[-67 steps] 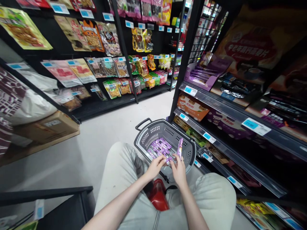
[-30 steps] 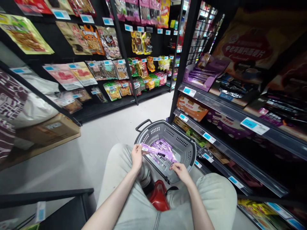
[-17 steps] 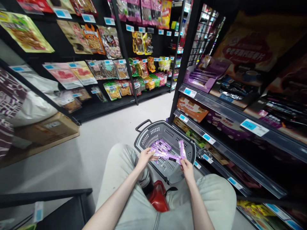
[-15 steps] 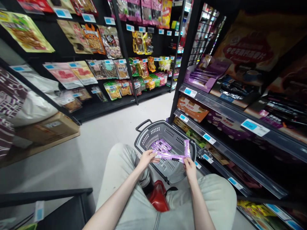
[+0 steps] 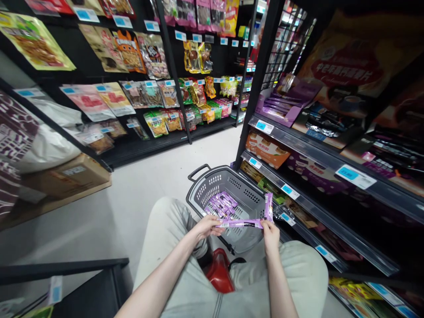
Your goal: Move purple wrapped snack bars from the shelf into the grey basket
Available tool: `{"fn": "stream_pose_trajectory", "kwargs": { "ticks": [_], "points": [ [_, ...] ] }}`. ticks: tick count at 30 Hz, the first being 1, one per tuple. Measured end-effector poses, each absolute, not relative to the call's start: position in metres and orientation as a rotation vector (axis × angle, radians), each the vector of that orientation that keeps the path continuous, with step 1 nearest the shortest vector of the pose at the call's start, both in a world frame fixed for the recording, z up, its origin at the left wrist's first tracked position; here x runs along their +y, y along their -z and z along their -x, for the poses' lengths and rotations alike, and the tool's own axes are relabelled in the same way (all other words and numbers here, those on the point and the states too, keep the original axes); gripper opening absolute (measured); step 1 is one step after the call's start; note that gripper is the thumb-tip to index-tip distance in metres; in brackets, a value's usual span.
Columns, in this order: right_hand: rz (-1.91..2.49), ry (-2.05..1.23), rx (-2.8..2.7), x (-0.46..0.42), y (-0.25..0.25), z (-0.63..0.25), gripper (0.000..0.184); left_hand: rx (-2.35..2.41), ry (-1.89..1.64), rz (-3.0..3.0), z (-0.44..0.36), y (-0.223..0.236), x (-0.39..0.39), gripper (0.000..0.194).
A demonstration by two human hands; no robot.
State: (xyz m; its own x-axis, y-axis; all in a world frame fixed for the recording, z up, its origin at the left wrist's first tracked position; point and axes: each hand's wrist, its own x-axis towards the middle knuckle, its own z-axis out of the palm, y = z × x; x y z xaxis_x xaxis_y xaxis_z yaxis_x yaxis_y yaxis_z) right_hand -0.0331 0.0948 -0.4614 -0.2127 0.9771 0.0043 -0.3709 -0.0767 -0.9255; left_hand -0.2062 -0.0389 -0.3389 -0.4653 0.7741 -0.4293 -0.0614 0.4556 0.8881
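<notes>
A slim purple stick packet (image 5: 243,224) is stretched level between my two hands over the near side of a grey plastic basket (image 5: 195,194). My left hand (image 5: 208,226) is closed in a pinch on its left end. At the right end, my right hand (image 5: 270,232) is closed on the packets, and a second purple stick packet (image 5: 268,206) rises upright from those fingers. Inside the basket, several more purple stick packets (image 5: 223,203) lie in a loose pile on the left side of the slotted floor.
Black shelving with boxed sachets (image 5: 281,104) and price tags stands close on the right. Hanging snack bags (image 5: 152,55) fill the rack ahead. A cardboard box (image 5: 66,174) lies at left, a black frame (image 5: 62,269) at lower left. Something red (image 5: 219,271) is between my legs.
Both hands have shifted slightly right and towards me with the packets. The upright packet has moved right. More packets show in the pile in the basket.
</notes>
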Motion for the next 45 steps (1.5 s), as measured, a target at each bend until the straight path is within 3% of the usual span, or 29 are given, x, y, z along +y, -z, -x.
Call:
{"fn": "stream_pose_trajectory", "kwargs": {
  "ticks": [4,10,17,24,31,40,45],
  "points": [
    [0.799,-1.917,-0.804,0.091,0.461,0.04,0.03,1.819,-1.21,-0.738,0.206,0.334,-0.039,0.045],
    [0.768,-2.355,-0.475,0.087,0.455,0.038,0.023,1.846,-1.185,-0.983,0.203,0.325,-0.04,0.051],
    [0.693,-2.54,-0.446,0.088,0.45,0.031,0.019,2.216,-1.266,-1.385,0.2,0.32,-0.041,0.015],
    [0.771,-2.43,-0.769,0.087,0.459,0.036,0.014,1.975,-1.303,-1.165,0.2,0.323,-0.039,0.034],
    [0.536,-2.36,-0.834,0.086,0.455,0.032,0.049,1.976,-1.418,-0.923,0.205,0.325,-0.037,0.038],
    [0.497,-2.129,-1.002,0.085,0.453,0.032,0.042,1.889,-1.514,-0.798,0.204,0.322,-0.038,0.04],
    [0.488,-2.179,-0.716,0.079,0.448,0.045,0.045,1.658,-1.579,-0.807,0.195,0.322,-0.036,0.052]
  ]
}}
